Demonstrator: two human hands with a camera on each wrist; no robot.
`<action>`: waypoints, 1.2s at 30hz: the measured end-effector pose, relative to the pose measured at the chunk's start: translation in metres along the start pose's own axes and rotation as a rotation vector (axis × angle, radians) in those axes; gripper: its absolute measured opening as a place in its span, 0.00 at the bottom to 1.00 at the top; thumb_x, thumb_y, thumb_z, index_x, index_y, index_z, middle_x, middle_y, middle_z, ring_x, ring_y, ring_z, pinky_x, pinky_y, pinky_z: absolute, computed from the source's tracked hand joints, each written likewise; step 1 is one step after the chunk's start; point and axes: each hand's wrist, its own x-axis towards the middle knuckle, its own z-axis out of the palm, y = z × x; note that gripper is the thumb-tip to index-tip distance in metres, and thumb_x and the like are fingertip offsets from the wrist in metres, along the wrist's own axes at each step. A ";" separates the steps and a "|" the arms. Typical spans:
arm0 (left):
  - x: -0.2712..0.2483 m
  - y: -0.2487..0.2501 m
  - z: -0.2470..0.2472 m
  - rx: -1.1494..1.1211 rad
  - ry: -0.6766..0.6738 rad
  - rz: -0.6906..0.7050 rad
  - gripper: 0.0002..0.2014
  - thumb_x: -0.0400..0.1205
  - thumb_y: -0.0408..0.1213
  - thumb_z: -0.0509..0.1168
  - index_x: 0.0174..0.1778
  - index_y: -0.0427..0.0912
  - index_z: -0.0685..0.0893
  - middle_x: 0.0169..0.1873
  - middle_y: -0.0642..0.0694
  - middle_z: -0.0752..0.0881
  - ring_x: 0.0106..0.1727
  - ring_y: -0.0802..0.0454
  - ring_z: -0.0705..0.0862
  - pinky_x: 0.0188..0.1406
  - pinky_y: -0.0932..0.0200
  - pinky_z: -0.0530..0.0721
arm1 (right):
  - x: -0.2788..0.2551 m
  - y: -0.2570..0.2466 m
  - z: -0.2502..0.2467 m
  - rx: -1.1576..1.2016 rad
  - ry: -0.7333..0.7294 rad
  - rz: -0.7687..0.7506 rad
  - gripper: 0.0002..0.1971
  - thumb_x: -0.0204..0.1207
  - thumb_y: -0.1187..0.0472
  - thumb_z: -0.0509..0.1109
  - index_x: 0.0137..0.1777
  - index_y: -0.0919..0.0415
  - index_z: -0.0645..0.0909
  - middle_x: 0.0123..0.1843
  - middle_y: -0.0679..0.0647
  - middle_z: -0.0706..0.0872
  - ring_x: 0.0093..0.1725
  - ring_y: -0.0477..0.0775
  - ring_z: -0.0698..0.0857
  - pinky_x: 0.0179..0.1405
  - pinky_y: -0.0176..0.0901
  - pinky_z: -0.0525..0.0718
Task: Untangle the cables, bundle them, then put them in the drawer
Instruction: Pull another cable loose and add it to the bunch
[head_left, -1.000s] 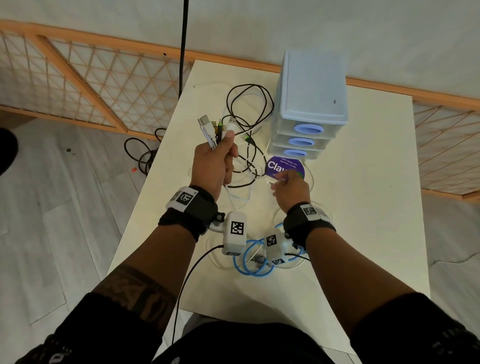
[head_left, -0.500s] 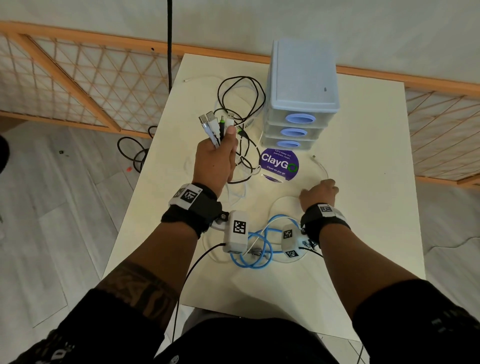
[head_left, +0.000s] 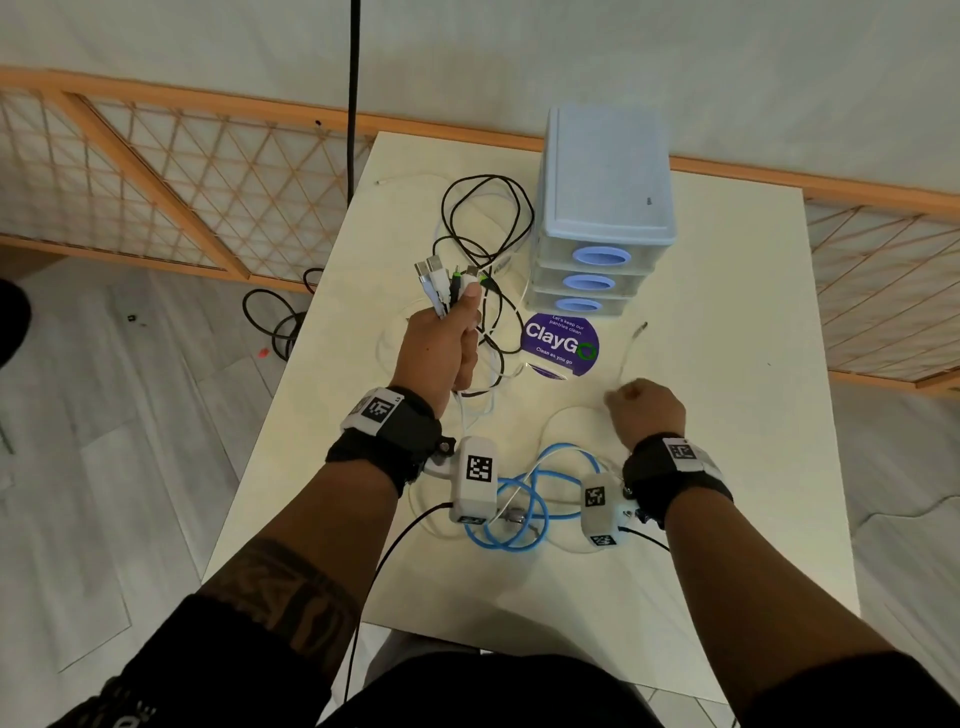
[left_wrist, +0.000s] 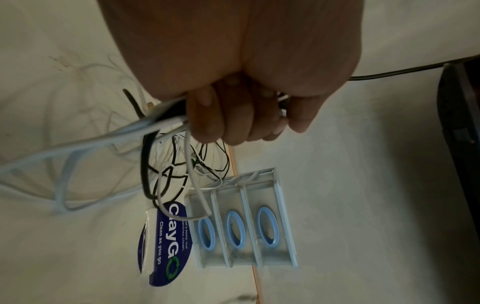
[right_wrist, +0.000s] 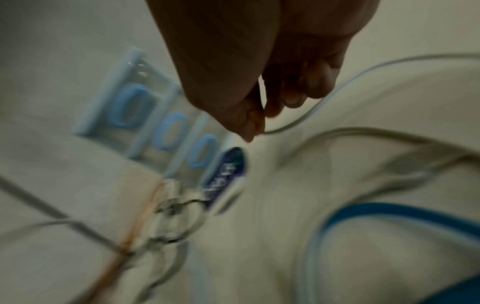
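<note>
Left hand (head_left: 441, 348) fists a bunch of cable plugs (head_left: 447, 280) upright; right hand (head_left: 647, 410) pinches a thin white cable (head_left: 626, 358). Only the right wrist view, though blurred, shows that pinch.

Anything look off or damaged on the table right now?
Nothing damaged or spilled. The only disorder is the task's own: black and white cables lie tangled beside the drawer unit, whose three drawers are all shut, and a blue cable loops loose near the table front edge.
</note>
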 end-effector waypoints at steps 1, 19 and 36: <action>0.000 -0.001 0.000 -0.004 -0.014 -0.016 0.24 0.89 0.57 0.64 0.32 0.50 0.68 0.22 0.53 0.61 0.21 0.54 0.55 0.22 0.61 0.55 | -0.007 -0.011 -0.003 0.086 0.005 -0.079 0.10 0.81 0.55 0.71 0.47 0.62 0.87 0.49 0.58 0.91 0.52 0.63 0.86 0.49 0.43 0.78; -0.006 -0.013 0.013 0.123 -0.237 -0.006 0.20 0.93 0.50 0.60 0.40 0.40 0.81 0.18 0.47 0.76 0.19 0.52 0.69 0.23 0.61 0.67 | -0.100 -0.080 0.002 0.454 -0.215 -0.689 0.11 0.89 0.63 0.61 0.47 0.61 0.83 0.41 0.44 0.88 0.41 0.38 0.83 0.45 0.31 0.79; 0.005 0.017 -0.004 -0.313 -0.272 -0.003 0.24 0.94 0.55 0.52 0.35 0.47 0.68 0.21 0.54 0.62 0.18 0.59 0.58 0.19 0.62 0.54 | -0.093 -0.049 0.006 0.953 -0.523 -0.030 0.18 0.88 0.58 0.63 0.34 0.55 0.71 0.27 0.49 0.63 0.25 0.47 0.60 0.27 0.39 0.61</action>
